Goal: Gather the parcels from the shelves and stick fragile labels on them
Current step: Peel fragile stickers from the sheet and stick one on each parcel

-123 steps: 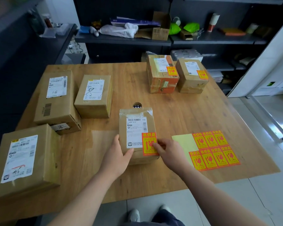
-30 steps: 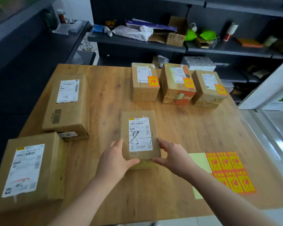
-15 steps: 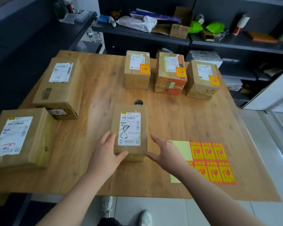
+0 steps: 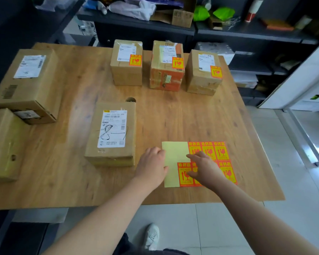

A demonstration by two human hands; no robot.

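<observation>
A brown parcel (image 4: pixel 111 133) with a white address label and no fragile sticker lies on the wooden table (image 4: pixel 191 116) in front of me. To its right lies the sticker sheet (image 4: pixel 175 151), pale yellow backing with several orange-red fragile labels. My left hand (image 4: pixel 152 166) rests on the sheet's left edge, fingers curled under. My right hand (image 4: pixel 204 169) lies over the labels, fingers spread and pointing left, touching the sheet. Three parcels at the back, left (image 4: pixel 126 63), middle (image 4: pixel 167 66) and right (image 4: pixel 203 72), each carry a fragile label.
Two larger unlabelled parcels sit at the left, one (image 4: pixel 26 83) further back and one (image 4: pixel 4 144) at the near edge. A cable hole (image 4: pixel 130 99) shows behind the near parcel. Dark shelves (image 4: pixel 228 32) with clutter stand behind the table. A shoe (image 4: pixel 152 236) shows below.
Both hands have left the near parcel and moved right onto the sticker sheet. The parcel stays where it was set down. Earlier, a labelled parcel went to the back row.
</observation>
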